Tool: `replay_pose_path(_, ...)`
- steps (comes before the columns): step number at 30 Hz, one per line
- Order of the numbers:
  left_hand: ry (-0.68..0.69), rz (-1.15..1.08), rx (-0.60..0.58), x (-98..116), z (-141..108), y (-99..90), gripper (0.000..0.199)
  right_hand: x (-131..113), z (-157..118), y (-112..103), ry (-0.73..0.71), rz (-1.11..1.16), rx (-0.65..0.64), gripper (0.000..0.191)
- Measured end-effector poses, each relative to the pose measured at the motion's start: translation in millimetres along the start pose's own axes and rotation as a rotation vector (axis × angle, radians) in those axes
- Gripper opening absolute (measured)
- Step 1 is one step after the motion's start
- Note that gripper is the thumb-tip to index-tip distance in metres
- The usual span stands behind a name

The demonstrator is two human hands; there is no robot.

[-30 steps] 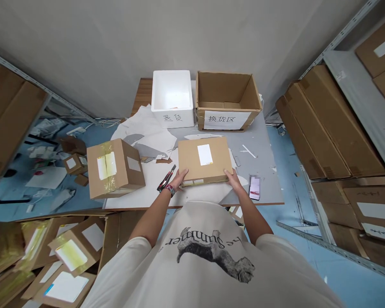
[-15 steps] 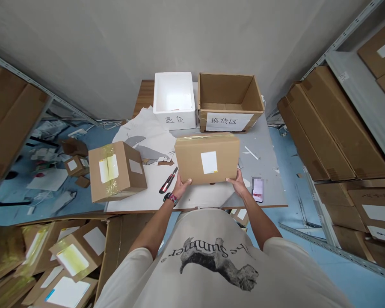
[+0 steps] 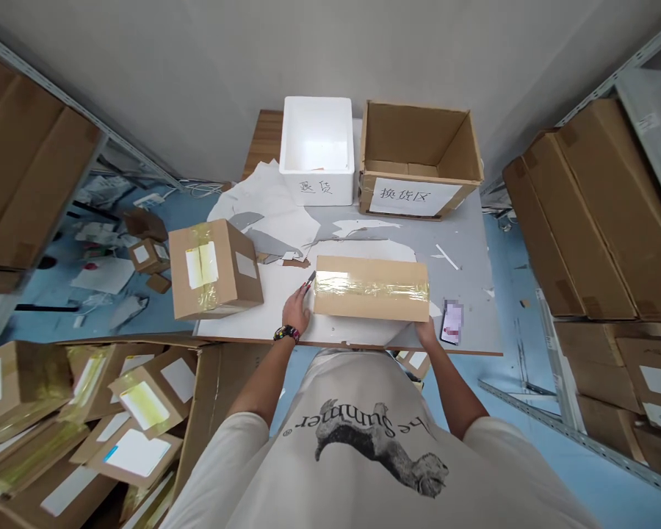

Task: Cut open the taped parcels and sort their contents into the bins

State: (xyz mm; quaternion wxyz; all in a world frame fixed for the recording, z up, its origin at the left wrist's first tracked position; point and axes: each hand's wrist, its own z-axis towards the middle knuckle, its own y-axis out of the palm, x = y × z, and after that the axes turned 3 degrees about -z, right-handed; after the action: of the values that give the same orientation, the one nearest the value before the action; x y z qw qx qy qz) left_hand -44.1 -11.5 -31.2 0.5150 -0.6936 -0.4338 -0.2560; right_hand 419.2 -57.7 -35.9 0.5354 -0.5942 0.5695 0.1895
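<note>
A flat cardboard box (image 3: 371,289) lies on the white sheet in the middle of the table, with a strip of clear tape running lengthwise across its top. My right hand (image 3: 427,332) grips its near right edge, the fingertips hidden by the box. Just left of the box, my left hand (image 3: 297,310) closes over a utility knife (image 3: 310,278), of which only the tip shows. A taped cardboard box (image 3: 214,268) stands further left, apart from my left hand. A phone (image 3: 452,325) with a blurred screen lies right of my right hand.
At the table's far end stand a white foam box (image 3: 316,187) and an open carton (image 3: 413,197), both with handwritten labels. Paper scraps cover the grey tabletop (image 3: 466,294). Stacked cartons fill metal shelves (image 3: 595,220) on the right, and more boxes (image 3: 143,404) lie at lower left.
The box has turned over and lies flat on the table, its tape side up instead of its white label. The knife no longer lies free; my left hand covers it.
</note>
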Motion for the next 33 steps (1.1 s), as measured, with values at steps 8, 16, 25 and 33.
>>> replay_pose_path(8,-0.440,0.063,0.103,0.3,16.5,-20.4,0.028,-82.4,1.7,-29.3,-0.212,0.156,0.268,0.062)
replay_pose_path(16,-0.366,-0.269,0.371,62.9,33.6,-22.5,0.052,-185.3,-29.3,-3.5,-0.543,0.016,0.363,0.042)
replay_pose_path(25,0.433,-0.282,0.040,181.8,-23.1,-48.9,0.064,-289.2,-47.0,97.4,-0.193,0.651,-0.535,0.079)
replay_pose_path(33,0.498,-0.047,-0.142,145.3,-5.7,-50.9,0.096,-266.5,-42.1,38.0,-0.372,0.115,-0.406,0.058)
